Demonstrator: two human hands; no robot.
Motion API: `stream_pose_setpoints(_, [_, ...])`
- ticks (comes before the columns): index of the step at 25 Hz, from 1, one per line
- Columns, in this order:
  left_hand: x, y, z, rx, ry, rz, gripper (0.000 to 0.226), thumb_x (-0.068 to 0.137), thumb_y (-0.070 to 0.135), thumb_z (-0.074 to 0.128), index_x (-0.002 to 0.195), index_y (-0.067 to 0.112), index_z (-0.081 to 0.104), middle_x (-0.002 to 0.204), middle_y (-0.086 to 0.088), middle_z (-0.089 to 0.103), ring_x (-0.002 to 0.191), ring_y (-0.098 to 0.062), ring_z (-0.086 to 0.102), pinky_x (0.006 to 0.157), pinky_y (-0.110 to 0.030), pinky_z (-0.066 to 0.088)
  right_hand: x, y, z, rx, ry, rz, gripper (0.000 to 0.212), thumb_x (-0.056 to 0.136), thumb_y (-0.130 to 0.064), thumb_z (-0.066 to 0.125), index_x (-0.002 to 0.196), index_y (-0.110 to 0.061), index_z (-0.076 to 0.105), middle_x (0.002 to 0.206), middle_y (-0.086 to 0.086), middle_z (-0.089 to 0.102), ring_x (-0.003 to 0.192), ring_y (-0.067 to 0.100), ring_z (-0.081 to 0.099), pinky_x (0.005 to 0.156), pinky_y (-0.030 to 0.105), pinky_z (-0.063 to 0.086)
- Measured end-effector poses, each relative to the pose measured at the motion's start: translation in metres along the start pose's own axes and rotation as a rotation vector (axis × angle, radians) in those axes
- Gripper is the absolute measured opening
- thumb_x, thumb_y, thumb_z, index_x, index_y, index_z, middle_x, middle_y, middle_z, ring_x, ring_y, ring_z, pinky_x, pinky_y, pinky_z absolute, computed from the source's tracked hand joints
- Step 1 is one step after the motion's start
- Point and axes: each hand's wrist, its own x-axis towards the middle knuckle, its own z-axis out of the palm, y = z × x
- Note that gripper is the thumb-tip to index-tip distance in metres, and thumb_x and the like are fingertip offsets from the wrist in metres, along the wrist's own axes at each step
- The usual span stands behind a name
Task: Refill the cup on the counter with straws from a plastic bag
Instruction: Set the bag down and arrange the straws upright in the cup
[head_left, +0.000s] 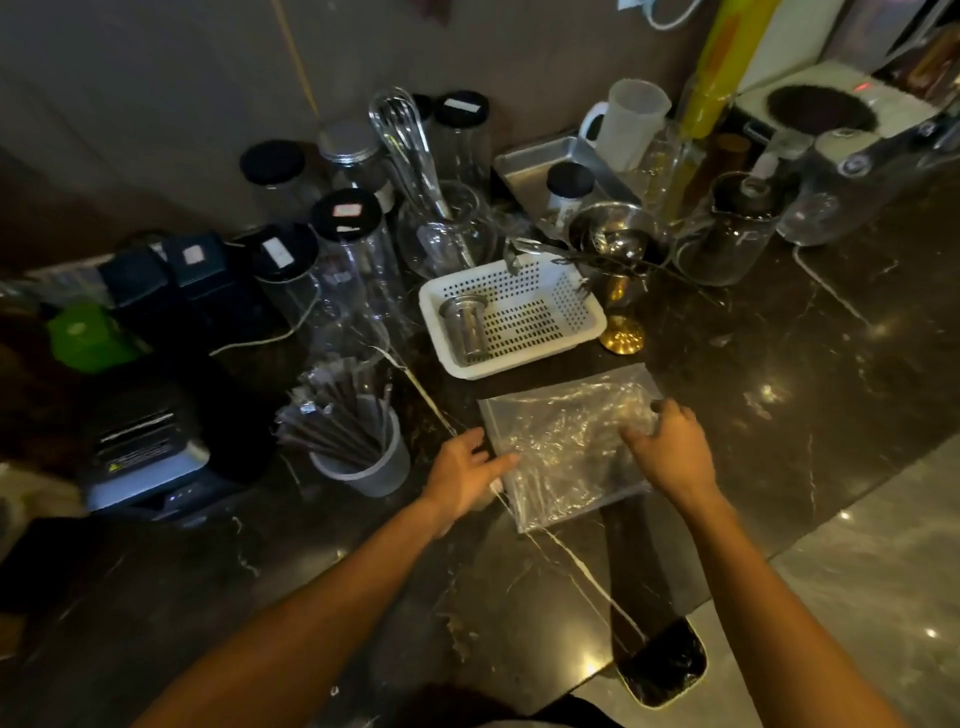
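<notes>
A grey cup stands on the dark marble counter, packed with several dark wrapped straws that lean to the left. To its right a clear plastic bag lies flat and crinkled on the counter. My left hand rests with fingers spread on the bag's left edge, beside the cup. My right hand presses down on the bag's right side, fingers curled over the plastic. Whether any straws are inside the bag I cannot tell.
A white perforated basket with a metal cup in it sits just behind the bag. Several glass jars, a whisk, a metal tray, a brass stand and black machines crowd the back and left. The counter edge runs on the right.
</notes>
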Motion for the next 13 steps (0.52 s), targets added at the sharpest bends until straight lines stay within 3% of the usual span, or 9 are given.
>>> stream_pose_setpoints(2, [-0.009,0.003,-0.013,-0.01,-0.021,0.046,0.048,0.092,0.013,0.075,0.136,0.006,0.059,0.131,-0.007,0.067,0.103,-0.011,0.068,0.084,-0.017,0.054,-0.005,-0.033,0.006,0.055,-0.014,-0.143,0.051,0.097,-0.033,0.07,0.142,-0.011,0.057,0.142,0.013,0.061,0.128,0.03,0.061,0.105,0.05,0.053])
stream_pose_setpoints(4, [-0.021,0.012,-0.026,-0.066,-0.042,0.092,0.041,0.094,0.013,0.073,0.133,0.004,0.063,0.116,-0.011,0.075,0.091,-0.01,0.073,0.084,-0.022,0.059,-0.012,-0.069,0.017,0.109,-0.089,-0.253,0.042,0.098,-0.029,0.07,0.137,-0.013,0.063,0.13,0.006,0.069,0.117,0.021,0.066,0.097,0.038,0.056])
stream_pose_setpoints(7, [-0.046,0.033,-0.052,-0.137,-0.006,0.218,0.032,0.097,0.007,0.068,0.129,0.002,0.065,0.095,-0.004,0.075,0.077,-0.007,0.074,0.071,-0.021,0.06,-0.027,-0.122,0.037,0.18,-0.222,-0.416,0.033,0.096,-0.028,0.074,0.127,-0.016,0.07,0.112,0.0,0.074,0.102,0.015,0.071,0.086,0.028,0.056])
stream_pose_setpoints(10, [-0.069,0.051,-0.084,-0.155,0.008,0.397,0.024,0.097,0.003,0.066,0.12,0.007,0.069,0.092,-0.008,0.075,0.072,-0.009,0.074,0.065,-0.021,0.058,-0.041,-0.161,0.057,0.224,-0.327,-0.536,0.03,0.093,-0.025,0.075,0.121,-0.014,0.074,0.104,0.001,0.077,0.096,0.013,0.072,0.085,0.03,0.057])
stream_pose_setpoints(13, [-0.085,0.048,-0.123,-0.178,0.208,0.509,0.011,0.096,0.003,0.067,0.102,0.01,0.074,0.075,-0.005,0.072,0.063,-0.007,0.068,0.061,-0.02,0.054,-0.05,-0.191,0.078,0.232,-0.409,-0.559,0.041,0.094,-0.033,0.075,0.129,-0.013,0.07,0.106,0.005,0.075,0.088,0.014,0.07,0.082,0.036,0.058])
